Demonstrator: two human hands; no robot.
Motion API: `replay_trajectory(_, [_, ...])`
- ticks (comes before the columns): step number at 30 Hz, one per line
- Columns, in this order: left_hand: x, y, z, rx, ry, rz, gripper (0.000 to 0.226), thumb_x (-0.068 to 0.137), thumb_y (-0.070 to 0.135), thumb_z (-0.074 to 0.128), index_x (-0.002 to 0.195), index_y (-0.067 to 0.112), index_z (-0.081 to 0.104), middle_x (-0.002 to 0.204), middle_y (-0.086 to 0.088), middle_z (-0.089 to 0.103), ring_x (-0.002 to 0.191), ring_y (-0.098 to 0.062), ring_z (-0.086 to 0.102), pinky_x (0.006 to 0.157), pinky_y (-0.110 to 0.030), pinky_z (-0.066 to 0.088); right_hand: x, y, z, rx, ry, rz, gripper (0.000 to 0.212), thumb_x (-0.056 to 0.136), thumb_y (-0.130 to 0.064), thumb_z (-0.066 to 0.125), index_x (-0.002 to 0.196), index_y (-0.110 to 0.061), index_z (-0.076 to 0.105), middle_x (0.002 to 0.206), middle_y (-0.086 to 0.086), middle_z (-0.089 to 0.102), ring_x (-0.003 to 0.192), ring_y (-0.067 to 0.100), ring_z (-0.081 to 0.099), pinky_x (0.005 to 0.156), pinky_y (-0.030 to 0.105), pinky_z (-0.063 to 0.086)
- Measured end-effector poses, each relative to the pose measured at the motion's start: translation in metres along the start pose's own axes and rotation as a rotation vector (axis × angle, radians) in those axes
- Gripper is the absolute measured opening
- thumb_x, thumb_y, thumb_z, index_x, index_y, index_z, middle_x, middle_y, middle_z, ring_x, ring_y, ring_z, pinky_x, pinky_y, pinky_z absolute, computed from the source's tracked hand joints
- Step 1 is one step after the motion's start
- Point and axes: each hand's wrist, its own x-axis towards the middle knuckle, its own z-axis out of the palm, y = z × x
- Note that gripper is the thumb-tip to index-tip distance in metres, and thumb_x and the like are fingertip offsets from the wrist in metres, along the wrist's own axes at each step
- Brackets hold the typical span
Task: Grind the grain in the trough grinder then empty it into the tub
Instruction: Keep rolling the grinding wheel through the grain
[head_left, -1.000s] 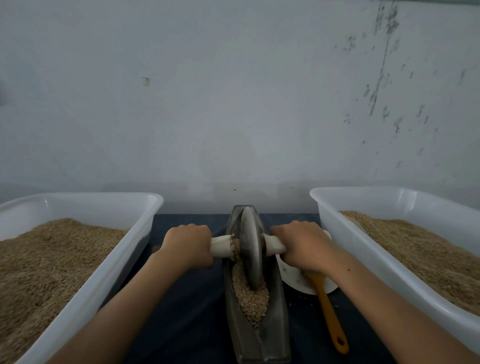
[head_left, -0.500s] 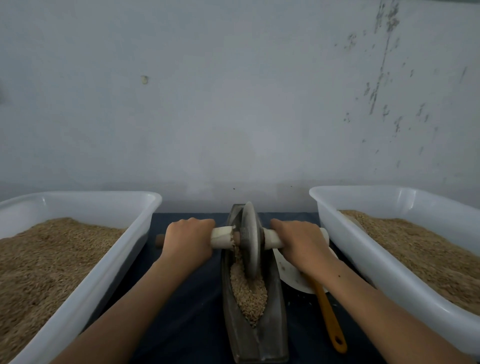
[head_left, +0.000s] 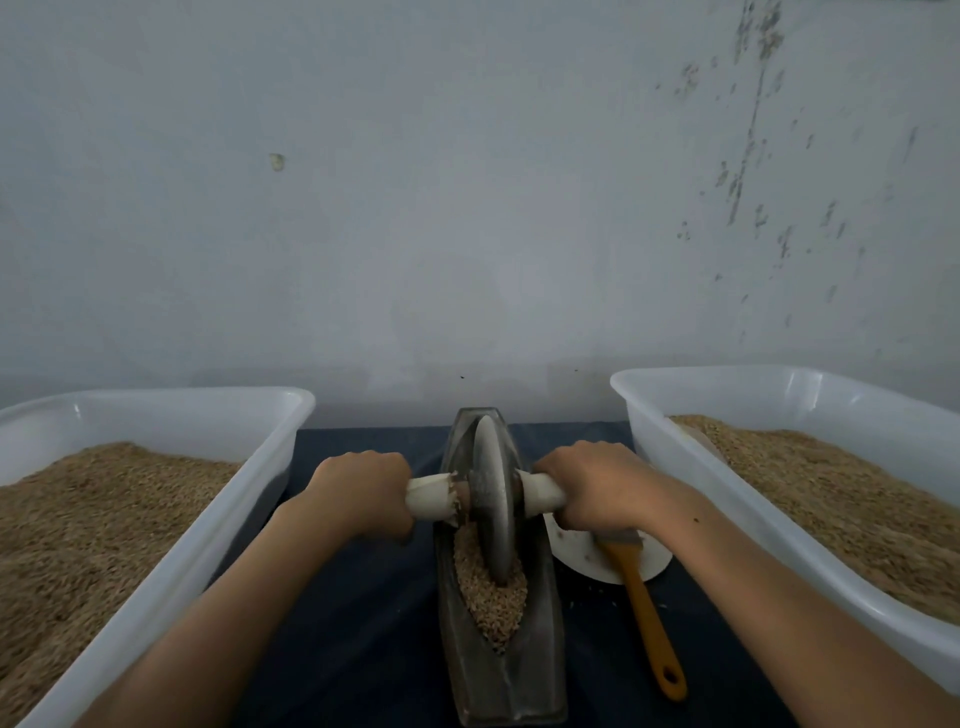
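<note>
Pale grey wall (head_left: 467, 208), scuffed and flaked at upper right, backs a dark-covered tabletop (head_left: 363, 623). Trough grinder (head_left: 501, 675), a narrow metal boat, sits at centre, long axis running away from the viewer; its near end is cut off by the lower frame edge. Grinding wheel (head_left: 491, 499) stands upright in the trough, lower rim buried in grain (head_left: 491, 603). Left hand (head_left: 358, 499) is curled round the pale axle handle (head_left: 428, 496) on its side; right hand (head_left: 597, 488) grips the opposite end, fingers wrapped under and out of sight. Left tub (head_left: 171, 561) and right tub (head_left: 779, 395), both white plastic and holding grain, flank the grinder and are cropped by the frame edges. White dish (head_left: 576, 551) lies partly hidden beneath the right wrist; an orange-handled brush (head_left: 647, 623) rests across it, bristles hard to make out.
</note>
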Motion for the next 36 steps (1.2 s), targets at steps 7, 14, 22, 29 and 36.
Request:
replay_trajectory(7, [0.001, 0.003, 0.010, 0.013, 0.315, -0.020, 0.020, 0.083, 0.033, 0.057, 0.101, 0.026, 0.057, 0.092, 0.004, 0.062, 0.086, -0.018, 0.060, 0.067, -0.028, 0.038, 0.006, -0.001, 0.025, -0.046, 0.397, 0.016, 0.019, 0.088, -0.018, 0.051, 0.087, -0.030, 0.035, 0.081, -0.006, 0.057, 0.077, 0.020, 0.058, 0.061, 0.032, 0.033])
replay_trajectory(14, [0.001, 0.004, 0.009, 0.071, 0.294, -0.030, 0.025, 0.083, 0.035, 0.058, 0.105, 0.023, 0.058, 0.096, 0.002, 0.062, 0.089, -0.018, 0.060, 0.067, -0.028, 0.038, 0.005, 0.001, 0.019, -0.030, 0.294, 0.027, 0.013, 0.088, -0.021, 0.053, 0.089, -0.028, 0.042, 0.082, -0.006, 0.057, 0.077, 0.018, 0.057, 0.064, 0.032, 0.037])
replay_trajectory(22, [0.000, -0.001, 0.001, 0.000, 0.010, -0.020, 0.042, 0.076, 0.039, 0.068, 0.112, 0.021, 0.057, 0.098, 0.002, 0.062, 0.078, -0.015, 0.051, 0.069, -0.028, 0.040, -0.003, -0.005, -0.001, -0.027, 0.030, 0.017, 0.024, 0.080, -0.016, 0.059, 0.103, -0.025, 0.060, 0.092, -0.001, 0.064, 0.083, 0.018, 0.060, 0.064, 0.029, 0.043])
replay_trajectory(29, [0.003, 0.003, 0.009, 0.039, 0.279, -0.016, 0.022, 0.081, 0.035, 0.059, 0.101, 0.026, 0.057, 0.091, 0.004, 0.061, 0.084, -0.018, 0.059, 0.066, -0.028, 0.038, 0.004, 0.000, 0.018, -0.024, 0.260, 0.026, 0.018, 0.088, -0.020, 0.053, 0.086, -0.031, 0.039, 0.077, -0.009, 0.050, 0.072, 0.017, 0.052, 0.061, 0.031, 0.032])
replay_trajectory(36, [0.004, 0.003, 0.013, 0.031, 0.356, -0.006, 0.019, 0.084, 0.035, 0.056, 0.100, 0.026, 0.056, 0.089, 0.006, 0.059, 0.084, -0.016, 0.059, 0.066, -0.027, 0.037, 0.007, -0.002, 0.025, -0.035, 0.340, 0.067, 0.017, 0.088, -0.021, 0.053, 0.088, -0.028, 0.037, 0.089, -0.003, 0.062, 0.080, 0.021, 0.058, 0.065, 0.033, 0.040])
